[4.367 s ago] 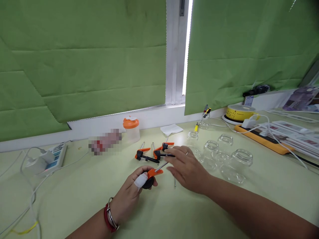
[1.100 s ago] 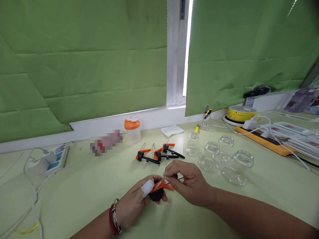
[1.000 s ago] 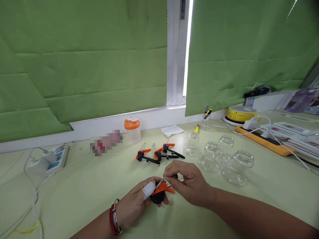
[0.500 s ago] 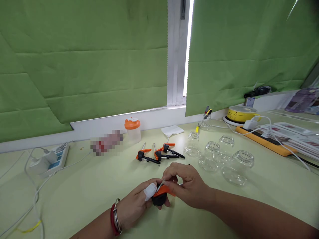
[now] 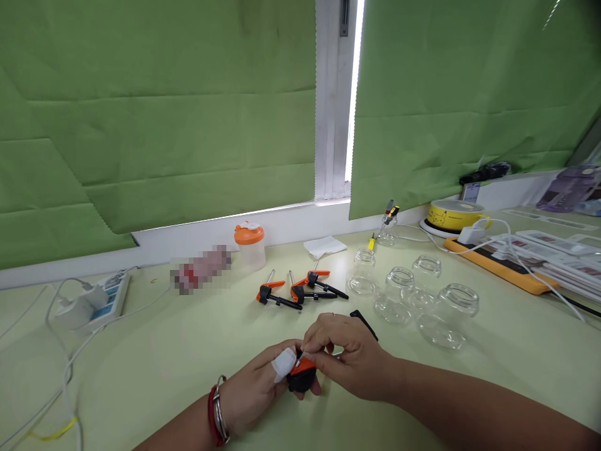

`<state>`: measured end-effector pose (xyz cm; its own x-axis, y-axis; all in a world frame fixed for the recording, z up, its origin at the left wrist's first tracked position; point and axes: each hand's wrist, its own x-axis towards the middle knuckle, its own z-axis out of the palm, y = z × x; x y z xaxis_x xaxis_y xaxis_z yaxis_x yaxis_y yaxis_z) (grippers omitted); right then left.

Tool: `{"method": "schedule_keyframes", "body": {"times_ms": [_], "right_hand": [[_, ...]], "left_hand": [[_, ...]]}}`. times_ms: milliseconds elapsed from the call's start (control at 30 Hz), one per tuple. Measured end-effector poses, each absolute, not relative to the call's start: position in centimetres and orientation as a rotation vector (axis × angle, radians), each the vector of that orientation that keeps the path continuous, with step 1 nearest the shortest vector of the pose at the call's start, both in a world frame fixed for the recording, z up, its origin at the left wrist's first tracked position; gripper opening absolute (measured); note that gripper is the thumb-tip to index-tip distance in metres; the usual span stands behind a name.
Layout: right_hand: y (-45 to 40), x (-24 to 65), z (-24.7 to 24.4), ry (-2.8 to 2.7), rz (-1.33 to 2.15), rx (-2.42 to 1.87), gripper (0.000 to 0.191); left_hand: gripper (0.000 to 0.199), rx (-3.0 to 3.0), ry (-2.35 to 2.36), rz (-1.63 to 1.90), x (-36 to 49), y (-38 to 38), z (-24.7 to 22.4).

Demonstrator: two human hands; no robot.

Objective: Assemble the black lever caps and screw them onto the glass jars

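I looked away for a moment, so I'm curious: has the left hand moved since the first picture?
Yes. Judged against the orange-lidded cup, the left hand is now farther right and lower in the view.

Held piece (image 5: 303, 378) btwn L hand (image 5: 263, 382) & R hand (image 5: 354, 357); 3 tools (image 5: 299, 292) behind, on tbl (image 5: 164, 363). Jars (image 5: 393, 308) R of tools, cup (image 5: 251, 252) behind-L, tissue (image 5: 325, 246) behind. Power strip (image 5: 113, 300) far L (plugs (image 5: 95, 296) in it), extension block (image 5: 498, 267) R past jars.
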<state>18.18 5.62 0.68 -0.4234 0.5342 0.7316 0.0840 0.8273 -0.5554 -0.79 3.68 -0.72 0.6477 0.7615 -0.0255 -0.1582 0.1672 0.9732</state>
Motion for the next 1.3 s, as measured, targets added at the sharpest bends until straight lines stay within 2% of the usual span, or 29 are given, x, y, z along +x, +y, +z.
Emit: {"method": "schedule_keyframes", "body": {"times_ms": [1300], "right_hand": [[5.57,17.64,0.01,-2.139,0.448,-0.441,0.018]], "left_hand": [[0.04,1.311,0.594,0.722,-0.75,3.65,-0.6]]}}
